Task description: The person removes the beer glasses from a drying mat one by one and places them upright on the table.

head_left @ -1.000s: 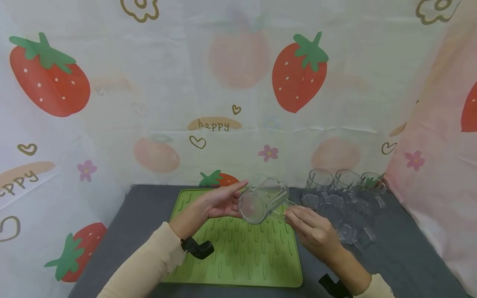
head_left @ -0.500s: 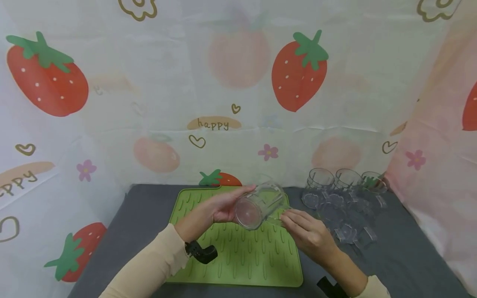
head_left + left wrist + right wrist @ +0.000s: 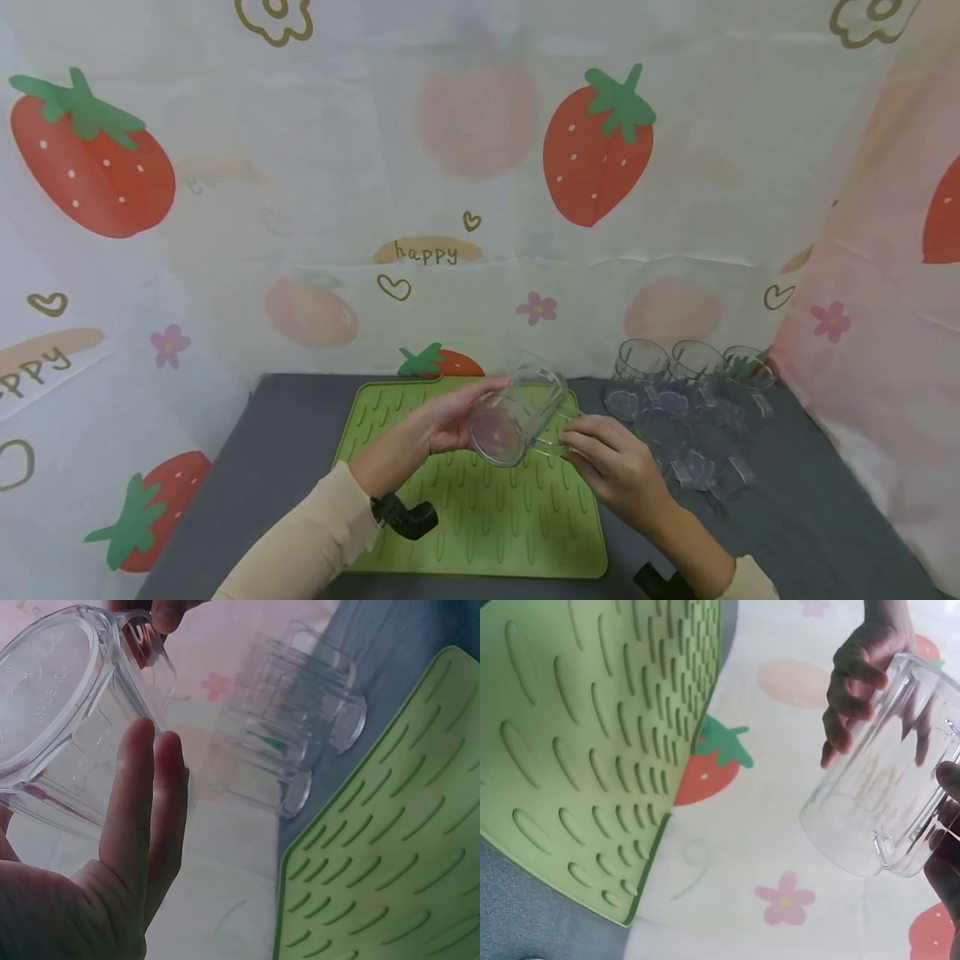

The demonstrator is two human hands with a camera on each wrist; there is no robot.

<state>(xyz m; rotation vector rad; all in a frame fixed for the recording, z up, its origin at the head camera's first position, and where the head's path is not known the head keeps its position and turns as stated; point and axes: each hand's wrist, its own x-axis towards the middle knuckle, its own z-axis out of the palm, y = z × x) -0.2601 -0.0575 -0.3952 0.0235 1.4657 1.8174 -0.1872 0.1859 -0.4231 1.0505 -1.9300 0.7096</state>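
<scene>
A clear mug (image 3: 517,417) with a handle is held tilted above the green mat (image 3: 480,533), its round base facing the head camera. My left hand (image 3: 450,417) cradles its side, with the thumb along the upper edge. In the left wrist view, two of the left hand's fingers (image 3: 129,802) lie fairly straight along the mug's wall, next to raised lettering on its base. My right hand (image 3: 618,467) pinches the handle from the right. From the right wrist, the mug's body (image 3: 885,772) appears between both hands, and it looks empty.
Several more clear mugs (image 3: 643,362) stand grouped at the back right of the dark grey table cloth (image 3: 810,508). A strawberry-print curtain (image 3: 337,192) hangs behind and along the sides. The mat has a raised rim and rows of ridges.
The left hand has moved right and closer in around the mug. The mug has shifted slightly left and down. The right hand keeps its hold on the handle, moving slightly left.
</scene>
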